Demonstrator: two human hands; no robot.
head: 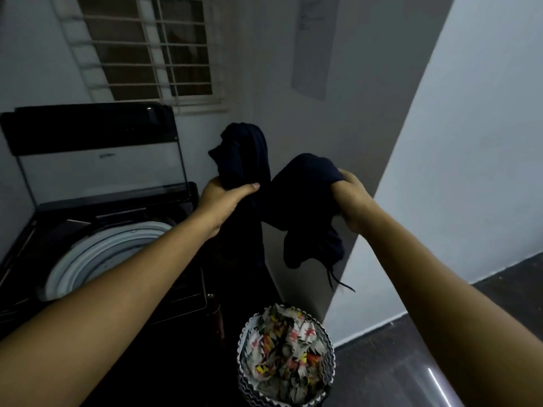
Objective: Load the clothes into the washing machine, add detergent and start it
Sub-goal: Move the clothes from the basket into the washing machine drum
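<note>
Two grips clamped on dark garment (293, 201): left hand (224, 198), right hand (354, 198); wall notice (314, 45) writing blurred.

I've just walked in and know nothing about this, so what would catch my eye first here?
A dark garment hangs in mid-frame, gripped by the left hand and the right hand. At lower left the washing machine stands with its lid raised and its white tub rim showing. At the bottom, a zigzag-patterned basket holds brightly printed cloth.
</note>
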